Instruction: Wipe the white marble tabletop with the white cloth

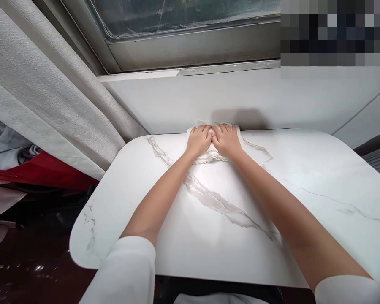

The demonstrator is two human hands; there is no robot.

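A white cloth (213,157) lies at the far edge of a white marble-patterned table (228,236), close to the wall. My left hand (199,139) and my right hand (227,139) rest side by side on top of the cloth, palms down, fingers stretched flat and pointing toward the wall. The two hands touch at the thumbs. Most of the cloth is hidden under them; only its edges show around the hands and wrists.
A grey curtain (44,93) hangs at the left of the table. A window frame (193,46) and white sill run above the wall behind. Red fabric (41,171) and dark floor lie to the left. A dark chair edge (375,145) shows at the right.
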